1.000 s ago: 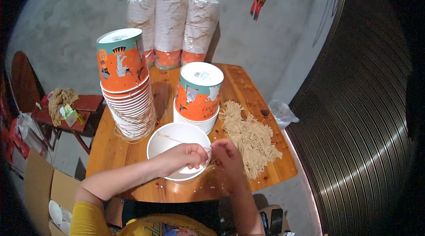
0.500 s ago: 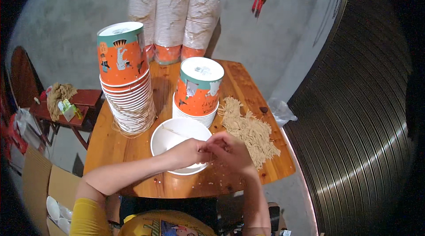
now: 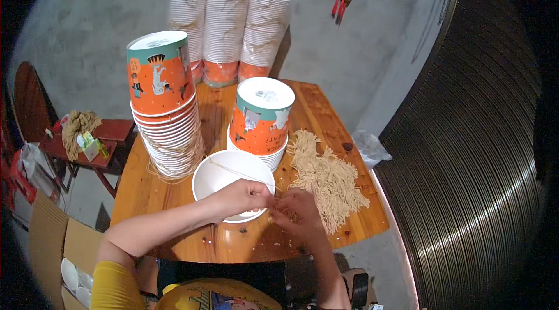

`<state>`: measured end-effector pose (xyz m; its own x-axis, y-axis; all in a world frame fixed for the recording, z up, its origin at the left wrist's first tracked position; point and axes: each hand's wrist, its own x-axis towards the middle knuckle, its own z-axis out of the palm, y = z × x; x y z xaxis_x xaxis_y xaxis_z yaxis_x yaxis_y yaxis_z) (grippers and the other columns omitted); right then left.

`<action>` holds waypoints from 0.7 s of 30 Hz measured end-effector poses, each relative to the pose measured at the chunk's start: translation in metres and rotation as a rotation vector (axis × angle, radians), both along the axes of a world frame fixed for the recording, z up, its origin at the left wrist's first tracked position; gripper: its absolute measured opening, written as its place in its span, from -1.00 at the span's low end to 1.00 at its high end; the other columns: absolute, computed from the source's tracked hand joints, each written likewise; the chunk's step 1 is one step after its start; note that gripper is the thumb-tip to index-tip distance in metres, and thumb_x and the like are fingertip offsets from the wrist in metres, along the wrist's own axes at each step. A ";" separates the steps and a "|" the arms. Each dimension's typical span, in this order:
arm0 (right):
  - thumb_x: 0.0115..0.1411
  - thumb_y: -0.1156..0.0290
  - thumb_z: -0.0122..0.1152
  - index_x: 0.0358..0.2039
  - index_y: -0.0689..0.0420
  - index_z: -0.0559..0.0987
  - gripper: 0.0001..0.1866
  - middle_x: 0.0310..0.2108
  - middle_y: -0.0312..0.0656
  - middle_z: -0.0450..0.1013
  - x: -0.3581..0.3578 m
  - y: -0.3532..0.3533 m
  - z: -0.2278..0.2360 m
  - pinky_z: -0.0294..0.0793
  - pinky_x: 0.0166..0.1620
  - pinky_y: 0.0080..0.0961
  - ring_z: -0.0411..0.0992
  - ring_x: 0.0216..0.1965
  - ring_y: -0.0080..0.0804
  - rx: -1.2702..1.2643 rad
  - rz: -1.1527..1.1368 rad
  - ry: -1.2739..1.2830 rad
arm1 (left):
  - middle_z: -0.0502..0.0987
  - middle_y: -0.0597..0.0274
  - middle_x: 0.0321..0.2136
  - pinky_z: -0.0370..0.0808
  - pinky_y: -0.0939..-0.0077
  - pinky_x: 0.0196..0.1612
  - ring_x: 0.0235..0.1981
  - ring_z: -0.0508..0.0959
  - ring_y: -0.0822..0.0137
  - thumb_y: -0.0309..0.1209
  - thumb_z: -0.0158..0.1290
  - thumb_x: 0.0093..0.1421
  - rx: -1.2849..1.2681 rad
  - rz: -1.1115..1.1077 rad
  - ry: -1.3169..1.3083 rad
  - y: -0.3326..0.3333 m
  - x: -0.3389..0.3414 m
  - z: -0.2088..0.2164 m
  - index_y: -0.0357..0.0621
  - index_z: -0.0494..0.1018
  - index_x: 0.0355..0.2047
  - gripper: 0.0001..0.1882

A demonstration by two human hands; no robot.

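A white-lined paper bucket (image 3: 214, 177) lies tilted in front of me, its open mouth toward me. A thin beige string (image 3: 236, 170) runs from its far rim across the mouth to the right side. My left hand (image 3: 243, 198) reaches over the mouth, thumb and fingers closed at the right rim. Just right of it, outside the rim, my right hand (image 3: 298, 212) is bent with curled fingers around the string's end; it is slightly blurred and its fingertips are partly hidden. Beside it on the table (image 3: 233, 246) is a pile of cut beige strings (image 3: 329, 185).
A tall stack of orange-and-green buckets (image 3: 162, 80) with string handles stands upside down at left. A shorter stack (image 3: 262, 126) stands behind the tilted bucket. Bagged bucket stacks (image 3: 224, 30) line the wall. Left are a red bench (image 3: 116, 129) and a cardboard box (image 3: 78, 246).
The bucket has shifted slightly left and away from me. My right hand has dropped and drawn apart from my left, and the string across the mouth shows longer and straighter.
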<state>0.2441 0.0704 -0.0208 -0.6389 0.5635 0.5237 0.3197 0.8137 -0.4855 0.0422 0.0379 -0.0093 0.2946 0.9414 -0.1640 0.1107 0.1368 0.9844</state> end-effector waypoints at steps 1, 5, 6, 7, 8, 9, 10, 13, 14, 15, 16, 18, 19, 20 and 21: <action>-0.07 0.44 0.35 -0.46 0.09 0.52 -0.83 -0.35 -0.20 0.39 -0.002 -0.001 -0.005 0.27 -0.09 -0.30 0.32 -0.18 -0.23 0.083 0.027 0.101 | 0.44 0.45 -0.53 0.32 0.69 -0.37 -0.48 0.36 0.63 -0.39 0.07 0.14 0.013 0.004 -0.011 0.000 -0.001 0.000 -0.18 0.50 -0.38 -0.88; -0.10 0.43 0.38 -0.47 0.07 0.53 -0.81 -0.40 -0.24 0.37 -0.007 0.001 -0.017 0.28 -0.16 -0.34 0.32 -0.26 -0.27 0.043 0.008 0.055 | 0.44 0.46 -0.55 0.33 0.70 -0.39 -0.49 0.38 0.61 -0.42 0.07 0.12 -0.134 0.005 -0.087 0.001 -0.003 0.003 -0.16 0.49 -0.38 -0.91; -0.11 0.42 0.40 -0.47 0.07 0.53 -0.80 -0.42 -0.25 0.35 -0.012 -0.003 -0.017 0.28 -0.20 -0.36 0.32 -0.29 -0.28 0.032 0.012 0.120 | 0.45 0.45 -0.54 0.34 0.72 -0.41 -0.50 0.41 0.62 -0.44 0.07 0.12 -0.203 -0.003 -0.138 0.000 -0.005 0.006 -0.14 0.47 -0.37 -0.92; -0.12 0.41 0.41 -0.46 0.06 0.54 -0.79 -0.44 -0.26 0.34 -0.015 -0.005 -0.016 0.27 -0.23 -0.38 0.31 -0.31 -0.29 0.020 0.015 0.185 | 0.46 0.44 -0.53 0.36 0.75 -0.43 -0.50 0.43 0.62 -0.47 0.06 0.11 -0.272 -0.011 -0.189 0.000 -0.006 0.008 -0.12 0.46 -0.36 -0.92; -0.12 0.41 0.41 -0.46 0.06 0.54 -0.79 -0.44 -0.26 0.34 -0.019 -0.006 -0.018 0.27 -0.23 -0.38 0.31 -0.31 -0.29 0.020 0.018 0.185 | 0.46 0.44 -0.53 0.36 0.75 -0.43 -0.50 0.43 0.62 -0.47 0.06 0.11 -0.272 -0.009 -0.189 0.000 -0.007 0.010 -0.12 0.46 -0.36 -0.92; -0.13 0.41 0.42 -0.46 0.05 0.54 -0.78 -0.45 -0.27 0.33 -0.021 -0.006 -0.020 0.27 -0.25 -0.40 0.31 -0.33 -0.30 0.027 0.008 0.205 | 0.47 0.44 -0.52 0.36 0.79 -0.46 -0.51 0.44 0.64 -0.48 0.05 0.12 -0.335 -0.008 -0.231 0.001 -0.007 0.012 -0.10 0.44 -0.34 -0.91; -0.14 0.41 0.43 -0.46 0.04 0.55 -0.78 -0.47 -0.28 0.33 -0.023 -0.006 -0.022 0.27 -0.28 -0.41 0.31 -0.34 -0.32 0.033 -0.003 0.225 | 0.47 0.44 -0.51 0.35 0.82 -0.48 -0.52 0.45 0.65 -0.50 0.04 0.12 -0.397 -0.008 -0.273 0.001 -0.007 0.013 -0.09 0.42 -0.32 -0.90; -0.17 0.42 0.44 -0.46 0.03 0.55 -0.76 -0.47 -0.28 0.32 -0.026 -0.009 -0.018 0.27 -0.30 -0.42 0.31 -0.37 -0.32 0.084 -0.014 0.219 | 0.48 0.44 -0.49 0.36 0.85 -0.52 -0.53 0.45 0.66 -0.52 0.03 0.12 -0.422 0.016 -0.306 0.002 -0.007 0.011 -0.08 0.40 -0.31 -0.89; -0.17 0.42 0.44 -0.46 0.03 0.55 -0.76 -0.47 -0.28 0.32 -0.025 -0.009 -0.017 0.27 -0.30 -0.42 0.31 -0.37 -0.32 0.084 -0.014 0.219 | 0.48 0.44 -0.49 0.36 0.85 -0.52 -0.53 0.45 0.66 -0.52 0.03 0.12 -0.421 0.016 -0.306 0.002 -0.008 0.010 -0.08 0.40 -0.31 -0.89; -0.15 0.43 0.42 -0.46 0.03 0.56 -0.78 -0.49 -0.28 0.32 -0.024 -0.009 -0.016 0.28 -0.31 -0.41 0.31 -0.38 -0.32 0.112 0.000 0.195 | 0.48 0.42 -0.48 0.38 0.83 -0.49 -0.52 0.46 0.66 -0.53 0.03 0.12 -0.420 0.004 -0.324 0.002 -0.009 0.009 -0.09 0.40 -0.31 -0.88; -0.14 0.44 0.41 -0.46 0.04 0.56 -0.80 -0.50 -0.27 0.32 -0.023 -0.009 -0.015 0.28 -0.31 -0.40 0.31 -0.39 -0.31 0.140 0.013 0.171 | 0.48 0.41 -0.47 0.40 0.81 -0.47 -0.51 0.46 0.65 -0.53 0.02 0.12 -0.419 -0.007 -0.342 0.002 -0.010 0.009 -0.10 0.39 -0.30 -0.88; -0.12 0.46 0.38 -0.44 0.05 0.56 -0.80 -0.51 -0.25 0.33 -0.024 -0.010 -0.011 0.28 -0.30 -0.39 0.32 -0.40 -0.29 0.165 0.017 0.158 | 0.48 0.39 -0.47 0.42 0.79 -0.44 -0.48 0.47 0.63 -0.53 0.02 0.13 -0.414 0.022 -0.298 0.003 -0.010 0.008 -0.11 0.39 -0.30 -0.88; -0.10 0.48 0.36 -0.42 0.05 0.55 -0.81 -0.52 -0.24 0.33 -0.024 -0.011 -0.010 0.29 -0.29 -0.38 0.32 -0.40 -0.28 0.191 0.022 0.145 | 0.49 0.37 -0.47 0.44 0.77 -0.41 -0.45 0.48 0.62 -0.53 0.02 0.14 -0.409 0.050 -0.253 0.003 -0.009 0.007 -0.13 0.38 -0.30 -0.89; -0.10 0.48 0.36 -0.42 0.05 0.55 -0.81 -0.52 -0.24 0.33 -0.024 -0.010 -0.011 0.29 -0.29 -0.38 0.32 -0.40 -0.28 0.192 0.021 0.146 | 0.49 0.37 -0.47 0.44 0.77 -0.41 -0.45 0.48 0.62 -0.53 0.02 0.14 -0.408 0.050 -0.253 0.003 -0.011 0.005 -0.13 0.38 -0.30 -0.89; -0.07 0.49 0.33 -0.41 0.07 0.55 -0.82 -0.50 -0.22 0.35 -0.023 -0.009 -0.015 0.31 -0.26 -0.37 0.34 -0.38 -0.26 0.174 0.004 0.149 | 0.49 0.36 -0.46 0.45 0.76 -0.38 -0.43 0.49 0.60 -0.53 0.02 0.14 -0.370 0.029 -0.296 0.003 -0.013 0.001 -0.14 0.38 -0.30 -0.89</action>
